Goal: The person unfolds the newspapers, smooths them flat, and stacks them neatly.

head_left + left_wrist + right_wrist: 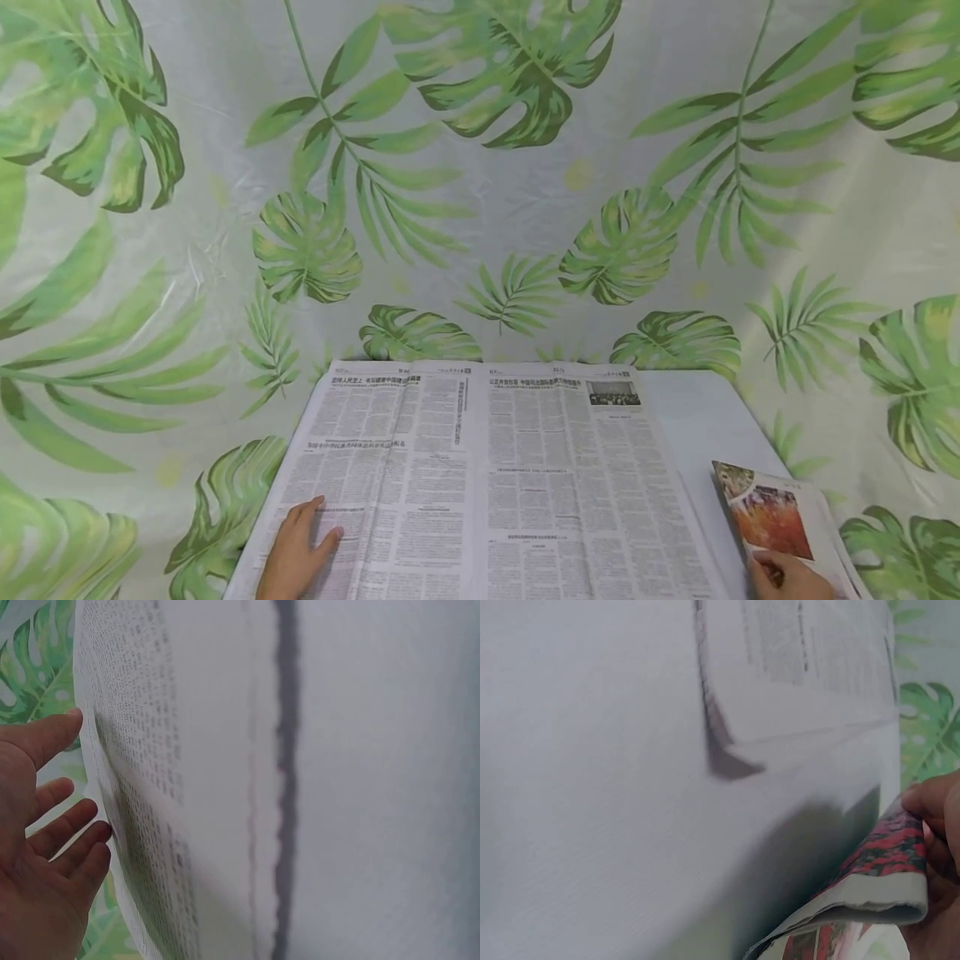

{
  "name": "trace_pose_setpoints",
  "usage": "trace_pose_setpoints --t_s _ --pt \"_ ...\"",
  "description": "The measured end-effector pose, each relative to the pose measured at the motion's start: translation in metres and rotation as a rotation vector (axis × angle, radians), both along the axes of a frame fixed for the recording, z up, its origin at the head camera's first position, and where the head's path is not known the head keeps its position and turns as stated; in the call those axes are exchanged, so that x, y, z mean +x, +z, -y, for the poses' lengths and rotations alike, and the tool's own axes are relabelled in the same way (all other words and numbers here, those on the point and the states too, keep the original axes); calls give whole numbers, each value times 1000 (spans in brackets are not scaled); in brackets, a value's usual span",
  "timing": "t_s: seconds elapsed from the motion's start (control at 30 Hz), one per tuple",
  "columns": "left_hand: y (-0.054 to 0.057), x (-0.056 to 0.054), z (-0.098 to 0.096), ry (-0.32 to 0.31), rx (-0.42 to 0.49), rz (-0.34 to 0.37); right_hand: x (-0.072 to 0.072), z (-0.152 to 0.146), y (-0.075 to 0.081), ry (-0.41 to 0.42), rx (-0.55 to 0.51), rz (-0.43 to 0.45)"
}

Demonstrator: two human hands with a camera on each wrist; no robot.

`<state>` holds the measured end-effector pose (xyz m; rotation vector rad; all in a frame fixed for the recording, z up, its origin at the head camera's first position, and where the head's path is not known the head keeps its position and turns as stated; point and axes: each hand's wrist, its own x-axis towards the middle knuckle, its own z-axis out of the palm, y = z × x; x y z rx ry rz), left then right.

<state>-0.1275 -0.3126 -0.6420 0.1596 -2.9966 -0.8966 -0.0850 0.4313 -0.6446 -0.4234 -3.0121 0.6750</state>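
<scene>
A newspaper (442,492) lies spread open on a white table, dense with print and with one small photo at its upper right. My left hand (296,550) is at its left part, fingers apart and holding nothing. In the left wrist view the left hand's fingertips (101,831) are right at the paper's surface. At the right, my right hand (791,577) pinches a folded newspaper (772,521) with colour pictures by its edge. Seen from the right wrist, the folded newspaper (885,851) bends up between thumb and fingers, its layered edge showing and its red printing outward.
The white tabletop (708,425) shows to the right of the spread newspaper, between it and the folded one. A leaf-patterned cloth (525,208) hangs behind the table and shows along both sides.
</scene>
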Motion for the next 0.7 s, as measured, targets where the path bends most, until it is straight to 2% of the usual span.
trace_pose_setpoints --t_s 0.17,0.27,0.4,0.57,0.7 --pt "0 1 -2 0 -4 -38 -4 13 -4 -23 66 -330" --pt "2 1 -3 -4 -4 -68 -9 20 -2 -45 80 -451" --pt "4 0 -4 -10 -3 -77 -16 28 5 -50 60 -469" --pt "3 0 -6 -24 21 -70 -23 36 18 -1 44 -445" --pt "2 -3 -10 -31 28 -82 -32 43 30 36 30 -501"
